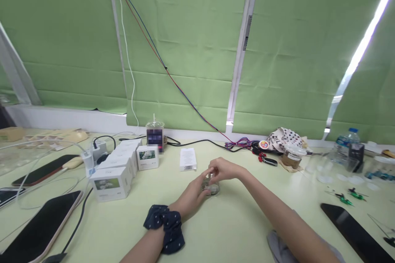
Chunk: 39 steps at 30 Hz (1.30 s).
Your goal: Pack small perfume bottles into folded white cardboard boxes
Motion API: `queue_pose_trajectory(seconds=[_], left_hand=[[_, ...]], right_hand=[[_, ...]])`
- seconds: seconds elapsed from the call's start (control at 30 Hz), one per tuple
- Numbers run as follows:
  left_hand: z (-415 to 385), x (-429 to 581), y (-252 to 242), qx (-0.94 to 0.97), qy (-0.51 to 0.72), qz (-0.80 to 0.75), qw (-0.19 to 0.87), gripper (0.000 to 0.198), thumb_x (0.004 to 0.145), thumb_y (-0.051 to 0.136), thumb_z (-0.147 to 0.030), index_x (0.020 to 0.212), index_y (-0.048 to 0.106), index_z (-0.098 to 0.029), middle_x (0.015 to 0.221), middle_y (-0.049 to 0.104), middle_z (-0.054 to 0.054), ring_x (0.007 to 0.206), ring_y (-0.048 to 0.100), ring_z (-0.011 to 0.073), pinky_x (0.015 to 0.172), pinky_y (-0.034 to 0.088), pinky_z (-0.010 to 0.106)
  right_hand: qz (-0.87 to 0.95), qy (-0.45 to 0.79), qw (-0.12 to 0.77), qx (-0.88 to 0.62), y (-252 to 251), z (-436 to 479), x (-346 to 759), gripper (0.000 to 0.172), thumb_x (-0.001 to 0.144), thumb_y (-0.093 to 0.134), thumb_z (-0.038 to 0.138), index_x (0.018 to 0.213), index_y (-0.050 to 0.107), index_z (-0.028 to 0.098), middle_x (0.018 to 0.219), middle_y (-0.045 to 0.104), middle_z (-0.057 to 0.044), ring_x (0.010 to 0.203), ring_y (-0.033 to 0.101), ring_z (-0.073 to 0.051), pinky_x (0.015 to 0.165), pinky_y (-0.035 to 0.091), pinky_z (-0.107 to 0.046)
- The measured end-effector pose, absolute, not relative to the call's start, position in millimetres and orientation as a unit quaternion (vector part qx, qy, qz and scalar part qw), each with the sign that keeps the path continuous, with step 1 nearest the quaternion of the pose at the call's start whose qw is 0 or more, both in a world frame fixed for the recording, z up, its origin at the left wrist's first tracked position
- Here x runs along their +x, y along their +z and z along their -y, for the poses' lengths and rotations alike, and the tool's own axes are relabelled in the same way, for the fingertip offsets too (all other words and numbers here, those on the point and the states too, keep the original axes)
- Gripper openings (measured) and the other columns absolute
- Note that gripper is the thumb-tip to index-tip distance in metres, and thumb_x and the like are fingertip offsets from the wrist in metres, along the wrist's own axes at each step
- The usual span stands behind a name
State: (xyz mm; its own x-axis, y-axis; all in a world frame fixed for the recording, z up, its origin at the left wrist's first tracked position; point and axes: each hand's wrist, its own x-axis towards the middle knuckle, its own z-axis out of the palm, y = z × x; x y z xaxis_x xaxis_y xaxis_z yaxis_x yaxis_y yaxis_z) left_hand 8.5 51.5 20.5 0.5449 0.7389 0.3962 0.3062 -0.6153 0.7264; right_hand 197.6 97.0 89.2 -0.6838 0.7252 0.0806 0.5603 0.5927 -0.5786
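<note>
A small clear glass jar (212, 189) stands on the pale green table (234, 222) in front of me. My left hand (193, 195) is wrapped round its left side, and a dark blue dotted scrunchie (165, 227) sits on that wrist. My right hand (224, 169) hovers over the jar's top with its fingertips pinched together at the rim. What the fingertips hold, if anything, is too small to make out. Something greyish lies in the jar's bottom.
Several white boxes (115, 174) and a power strip (98, 151) stand at the left, with phones (40, 224) and cables. A white packet (188, 159) and a drink cup (154, 133) lie behind. Jars (293, 156), a water bottle (347, 148), green tools (344, 199) and a dark phone (354, 232) lie at the right.
</note>
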Motion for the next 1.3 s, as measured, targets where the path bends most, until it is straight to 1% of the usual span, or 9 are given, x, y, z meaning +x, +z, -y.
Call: queue_pose_trajectory(seconds=[0.1, 0.3, 0.43, 0.53, 0.7, 0.87, 1.03, 1.13, 1.3], left_hand=[[-50, 8, 21, 0.826, 0.352, -0.322, 0.301, 0.058, 0.083, 0.053, -0.017, 0.137, 0.033, -0.027, 0.137, 0.048, 0.008, 0.122, 0.047, 0.0239, 0.103, 0.036, 0.043], [-50, 8, 22, 0.824, 0.341, -0.337, 0.304, 0.058, 0.082, 0.053, -0.017, 0.136, 0.035, -0.025, 0.134, 0.05, 0.009, 0.12, 0.048, 0.025, 0.103, 0.036, 0.044], [-52, 9, 20, 0.824, 0.344, -0.33, 0.305, 0.057, 0.083, 0.054, -0.018, 0.136, 0.034, -0.027, 0.134, 0.05, 0.008, 0.12, 0.048, 0.0242, 0.103, 0.037, 0.043], [-53, 10, 20, 0.828, 0.338, -0.329, 0.304, 0.057, 0.083, 0.053, -0.018, 0.136, 0.034, -0.027, 0.137, 0.048, 0.007, 0.123, 0.046, 0.0238, 0.104, 0.035, 0.043], [-54, 9, 21, 0.83, 0.342, -0.316, 0.307, 0.059, 0.082, 0.052, -0.015, 0.137, 0.034, -0.026, 0.138, 0.047, 0.006, 0.125, 0.044, 0.0235, 0.106, 0.034, 0.042], [-55, 8, 22, 0.832, 0.351, -0.296, 0.311, 0.058, 0.081, 0.052, -0.014, 0.136, 0.035, -0.025, 0.138, 0.047, 0.007, 0.126, 0.044, 0.0229, 0.107, 0.033, 0.043], [-55, 9, 23, 0.833, 0.354, -0.29, 0.31, 0.058, 0.082, 0.052, -0.014, 0.136, 0.034, -0.025, 0.138, 0.048, 0.008, 0.124, 0.046, 0.023, 0.106, 0.033, 0.042], [-55, 9, 22, 0.833, 0.353, -0.291, 0.31, 0.058, 0.082, 0.052, -0.015, 0.136, 0.034, -0.025, 0.137, 0.048, 0.007, 0.124, 0.046, 0.023, 0.106, 0.034, 0.043], [-57, 10, 19, 0.833, 0.36, -0.281, 0.313, 0.056, 0.082, 0.051, -0.014, 0.135, 0.037, -0.024, 0.138, 0.047, 0.007, 0.126, 0.043, 0.0236, 0.107, 0.032, 0.043]], right_hand=[[0.872, 0.305, 0.177, -0.339, 82, -100, 204, 0.022, 0.061, 0.075, 0.03, 0.064, 0.057, 0.017, 0.058, 0.053, 0.004, 0.056, 0.052, -0.011, 0.051, 0.038, -0.02], [0.853, 0.368, 0.205, -0.307, 73, -102, 208, 0.026, 0.062, 0.076, 0.037, 0.068, 0.06, 0.017, 0.062, 0.056, 0.003, 0.059, 0.055, -0.012, 0.055, 0.042, -0.022], [0.837, 0.39, 0.212, -0.319, 69, -101, 209, 0.031, 0.061, 0.076, 0.043, 0.07, 0.062, 0.017, 0.063, 0.059, 0.001, 0.062, 0.056, -0.013, 0.057, 0.043, -0.023], [0.825, 0.401, 0.224, -0.328, 67, -99, 210, 0.033, 0.06, 0.077, 0.046, 0.069, 0.062, 0.017, 0.063, 0.058, 0.002, 0.062, 0.055, -0.013, 0.057, 0.043, -0.023], [0.81, 0.419, 0.242, -0.333, 64, -97, 210, 0.034, 0.059, 0.079, 0.044, 0.067, 0.06, 0.016, 0.062, 0.055, 0.004, 0.06, 0.05, -0.011, 0.058, 0.04, -0.023], [0.786, 0.421, 0.283, -0.353, 58, -89, 206, 0.036, 0.06, 0.078, 0.044, 0.072, 0.061, 0.016, 0.064, 0.056, 0.004, 0.057, 0.046, -0.009, 0.056, 0.037, -0.022], [0.747, 0.447, 0.351, -0.345, 58, -81, 205, 0.038, 0.06, 0.078, 0.045, 0.077, 0.06, 0.016, 0.074, 0.06, 0.001, 0.065, 0.053, -0.012, 0.06, 0.042, -0.024], [0.744, 0.447, 0.362, -0.341, 56, -82, 205, 0.04, 0.058, 0.079, 0.047, 0.074, 0.059, 0.016, 0.074, 0.061, 0.0, 0.068, 0.056, -0.013, 0.062, 0.043, -0.025], [0.731, 0.458, 0.372, -0.343, 50, -83, 205, 0.043, 0.057, 0.079, 0.049, 0.072, 0.056, 0.017, 0.071, 0.062, 0.0, 0.067, 0.057, -0.014, 0.066, 0.045, -0.027]])
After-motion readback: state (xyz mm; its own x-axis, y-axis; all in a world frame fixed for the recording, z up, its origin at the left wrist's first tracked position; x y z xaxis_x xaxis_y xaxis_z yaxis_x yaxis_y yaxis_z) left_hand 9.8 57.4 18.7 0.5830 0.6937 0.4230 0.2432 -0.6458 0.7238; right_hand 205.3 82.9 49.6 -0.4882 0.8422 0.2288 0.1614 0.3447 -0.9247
